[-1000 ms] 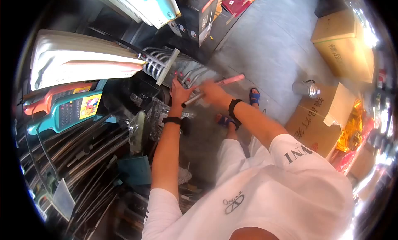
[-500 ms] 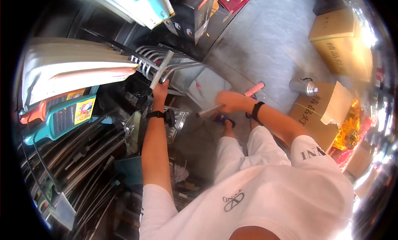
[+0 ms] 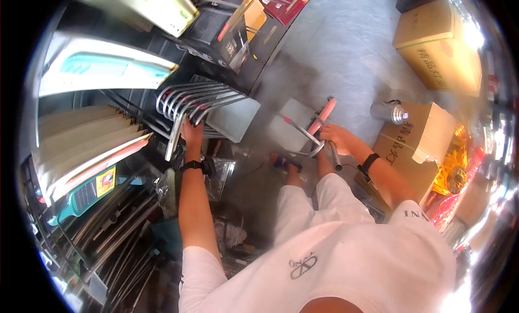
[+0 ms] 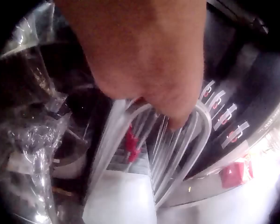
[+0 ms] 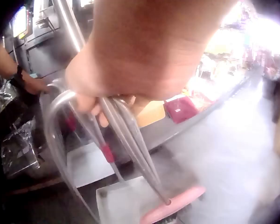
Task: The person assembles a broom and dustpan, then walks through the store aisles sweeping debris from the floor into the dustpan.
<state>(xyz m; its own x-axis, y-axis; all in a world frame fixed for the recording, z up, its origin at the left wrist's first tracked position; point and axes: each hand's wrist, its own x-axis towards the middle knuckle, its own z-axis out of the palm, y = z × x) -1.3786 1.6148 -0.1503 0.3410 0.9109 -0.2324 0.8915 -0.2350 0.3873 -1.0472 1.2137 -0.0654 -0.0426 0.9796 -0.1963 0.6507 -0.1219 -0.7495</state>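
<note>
In the head view my right hand [image 3: 336,136] grips the metal tubes of a grey dustpan [image 3: 294,121] and a brush with a pink head [image 3: 323,115]. The right wrist view shows the fingers curled round these tubes, with the pink brush head [image 5: 172,205] beside the dustpan pan [image 5: 119,198]. At the left, my left hand [image 3: 192,133] is at the bent handles of a nested row of dustpans [image 3: 233,120]. In the left wrist view the left hand [image 4: 154,93] has its fingers curled over those handles [image 4: 196,140], partly hidden by the hand itself.
Cardboard boxes [image 3: 440,54] and a steel flask [image 3: 389,112] stand on the floor at the right. Plastic-handled goods [image 3: 89,191] hang at the left above many thin rods [image 3: 124,226]. Crinkled clear plastic [image 4: 32,126] lies near the left hand.
My right hand has moved right, and a dustpan now hangs with the brush from it, apart from the row. My left hand has shifted left to the row's handles.
</note>
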